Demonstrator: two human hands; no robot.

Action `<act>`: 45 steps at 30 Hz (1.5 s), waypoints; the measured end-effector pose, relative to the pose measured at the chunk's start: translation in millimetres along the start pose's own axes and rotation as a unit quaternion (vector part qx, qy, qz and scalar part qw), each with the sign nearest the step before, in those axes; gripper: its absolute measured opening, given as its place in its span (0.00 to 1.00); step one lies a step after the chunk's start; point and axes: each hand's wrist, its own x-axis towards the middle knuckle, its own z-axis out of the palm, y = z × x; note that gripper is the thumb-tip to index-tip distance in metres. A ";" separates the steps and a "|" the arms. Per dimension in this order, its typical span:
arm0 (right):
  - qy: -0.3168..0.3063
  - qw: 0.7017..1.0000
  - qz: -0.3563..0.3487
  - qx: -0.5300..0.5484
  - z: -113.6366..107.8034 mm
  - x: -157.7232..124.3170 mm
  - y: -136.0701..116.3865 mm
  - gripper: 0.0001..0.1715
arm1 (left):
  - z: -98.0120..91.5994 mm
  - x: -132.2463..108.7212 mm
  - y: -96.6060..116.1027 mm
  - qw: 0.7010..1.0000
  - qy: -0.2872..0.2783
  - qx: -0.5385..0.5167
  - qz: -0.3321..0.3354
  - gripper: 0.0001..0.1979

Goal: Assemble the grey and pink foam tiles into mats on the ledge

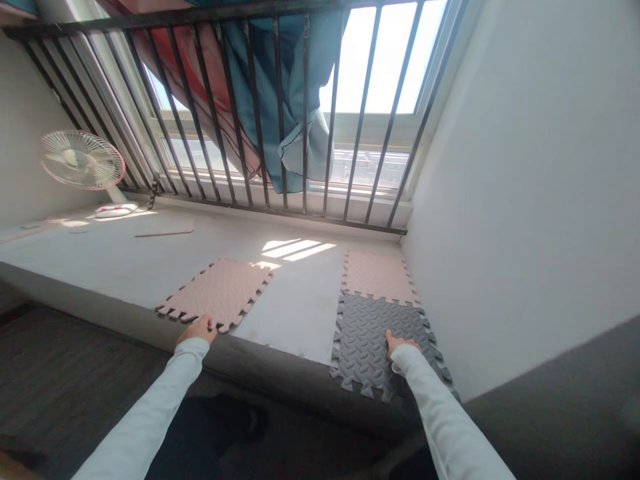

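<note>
My left hand [199, 329] is closed on the near edge of a pink foam mat tile [220, 290], close to its front corner. This tile has toothed edges and lies on the white ledge, its near edge jutting slightly past the ledge's front. My right hand [400, 345] rests on a dark grey foam mat tile [367, 340], one finger stretched out on its ridged surface; the other fingers are mostly hidden. Behind the grey tile, a second pink foam mat tile [377, 273] meets it along a toothed seam. The grey tile's front edge overhangs the ledge.
The white ledge [295, 313] runs below a dark metal railing [280, 208] and a window. A white wall [525, 167] bounds the right side. A pink-rimmed fan [83, 160] stands at far left, near a thin flat strip [164, 233]. Curtains [265, 87] hang behind the bars.
</note>
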 end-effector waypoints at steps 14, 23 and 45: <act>-0.041 0.995 -0.033 -0.080 -23.5 -38.6 -2.4 0.43 | -54.4 -11.0 235.4 0.978 -0.037 -0.032 0.203 0.16; -0.064 0.990 -0.040 -0.116 -20.0 -40.6 -9.5 0.62 | 13.7 -15.1 374.3 0.960 -0.101 -0.043 0.259 0.17; -0.088 0.992 -0.015 -0.091 -12.2 -24.3 -16.6 0.72 | 44.6 13.8 422.2 0.942 -0.117 0.013 0.313 0.18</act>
